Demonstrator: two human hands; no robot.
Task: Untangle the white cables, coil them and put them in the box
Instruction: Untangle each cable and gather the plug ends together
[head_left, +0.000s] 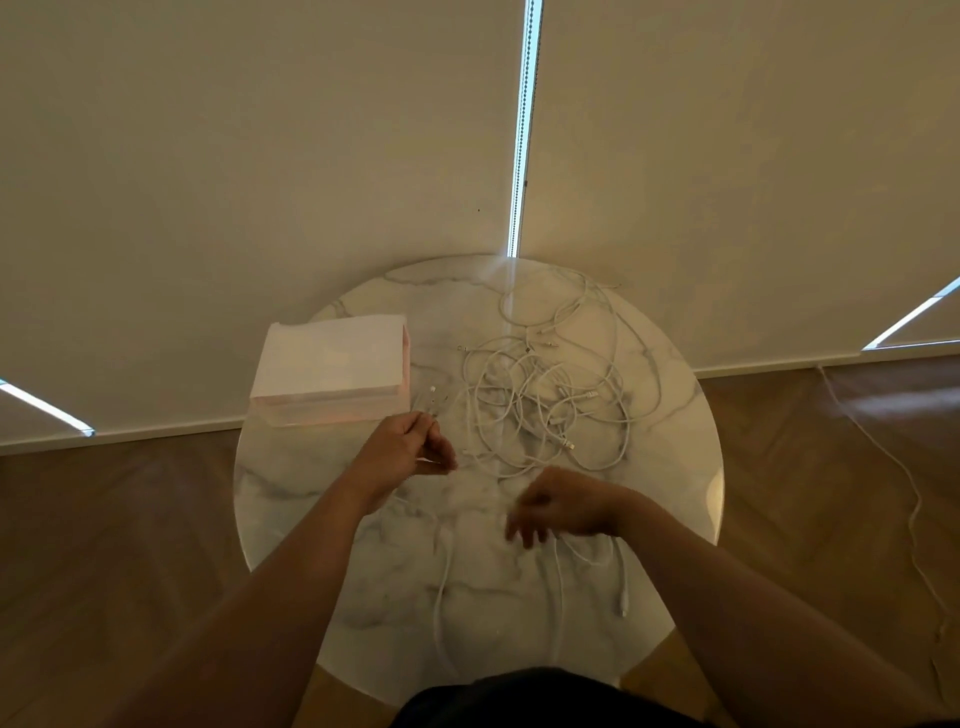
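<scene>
A tangle of white cables (550, 395) lies on the far right half of the round marble table (291, 467). A pale pink box (332, 369) stands on the table's left side. My left hand (408, 449) hovers just in front of the box, its fingers curled and pinching a white cable. My right hand (558, 506) is blurred over the table's middle, fingers bent around a cable strand. From both hands a loose cable (447, 571) hangs in loops down over the near part of the table, with a plug end (623, 605) at the right.
The table stands against a wall of beige roller blinds (311, 156). Wooden floor surrounds it. A thin white cord (914, 499) trails across the floor at the right. A dark garment (509, 696) fills the bottom edge.
</scene>
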